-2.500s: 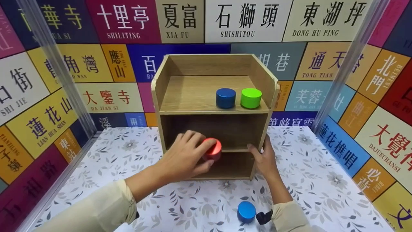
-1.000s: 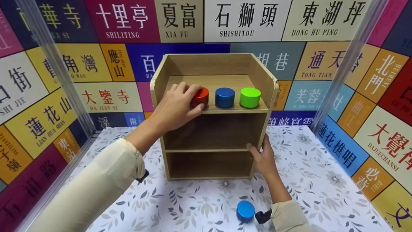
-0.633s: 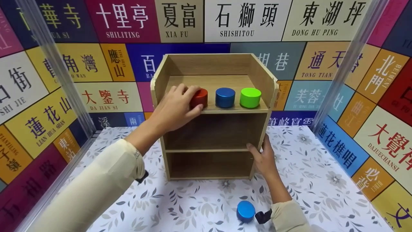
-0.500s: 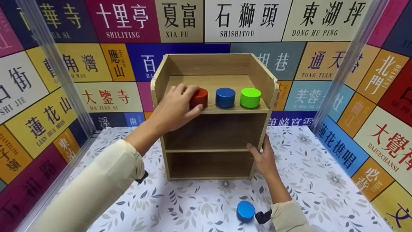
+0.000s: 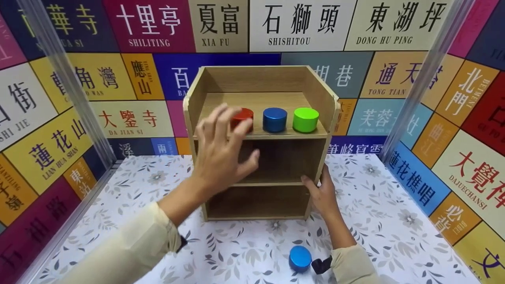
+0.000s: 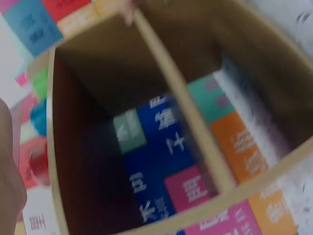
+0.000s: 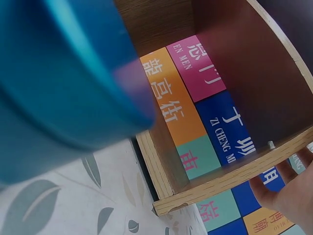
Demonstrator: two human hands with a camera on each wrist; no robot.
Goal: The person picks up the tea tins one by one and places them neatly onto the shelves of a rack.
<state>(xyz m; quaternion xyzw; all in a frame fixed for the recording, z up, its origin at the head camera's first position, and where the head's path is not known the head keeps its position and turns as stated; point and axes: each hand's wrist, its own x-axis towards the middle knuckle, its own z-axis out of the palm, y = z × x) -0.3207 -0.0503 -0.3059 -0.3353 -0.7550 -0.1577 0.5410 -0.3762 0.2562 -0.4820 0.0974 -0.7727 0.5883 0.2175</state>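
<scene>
A small wooden shelf unit (image 5: pixel 256 137) stands on the table. Along the front of its top deck sit a red canister (image 5: pixel 244 113), a blue canister (image 5: pixel 275 120) and a bright green canister (image 5: pixel 305 120). My left hand (image 5: pixel 219 157) is in front of the unit below the red canister, its fingers spread and holding nothing; they cover part of the canister's left side. My right hand (image 5: pixel 324 193) grips the unit's right side panel, thumb at the front edge. A second blue canister (image 5: pixel 300 259) rests on the table beside my right cuff and looms large in the right wrist view.
A white cloth with a grey leaf pattern (image 5: pixel 244 256) covers the table. Walls of colourful place-name signs (image 5: pixel 302 25) enclose the back and sides, with clear corner posts (image 5: pixel 418 85). The unit's two lower compartments hold nothing visible.
My left hand carried the red canister up from before the lower compartments to the top deck, let it go, and drew back down with fingers spread. The right hand stayed on the side panel.
</scene>
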